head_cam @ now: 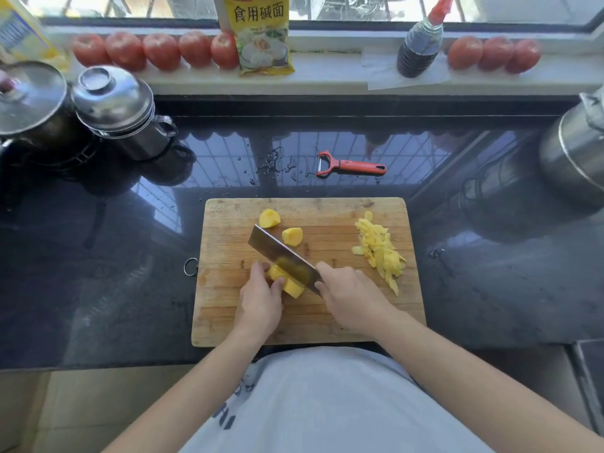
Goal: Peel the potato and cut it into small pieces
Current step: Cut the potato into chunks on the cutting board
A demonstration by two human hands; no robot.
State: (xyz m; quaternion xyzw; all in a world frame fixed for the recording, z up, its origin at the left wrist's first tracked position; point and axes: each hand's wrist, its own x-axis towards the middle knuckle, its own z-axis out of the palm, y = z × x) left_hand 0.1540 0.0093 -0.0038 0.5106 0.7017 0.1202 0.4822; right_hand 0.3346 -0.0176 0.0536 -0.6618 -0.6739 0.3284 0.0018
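Note:
A peeled yellow potato piece (292, 287) lies on the wooden cutting board (327, 322), and my left hand (260, 300) holds it with curled fingers. My right hand (348, 297) grips the handle of a cleaver (277, 253) whose blade runs diagonally over the potato, its lower part against the piece. Two cut potato chunks (269, 218) (292, 236) sit further back on the board. A heap of potato peels (379, 250) lies at the board's right side.
A red peeler (349, 165) lies on the dark counter (98, 273) behind the board. Steel pots (121, 112) stand at the far left and another (575, 158) at the right. Tomatoes (157, 50), a yellow packet (263, 34) and a sauce bottle (420, 44) line the windowsill.

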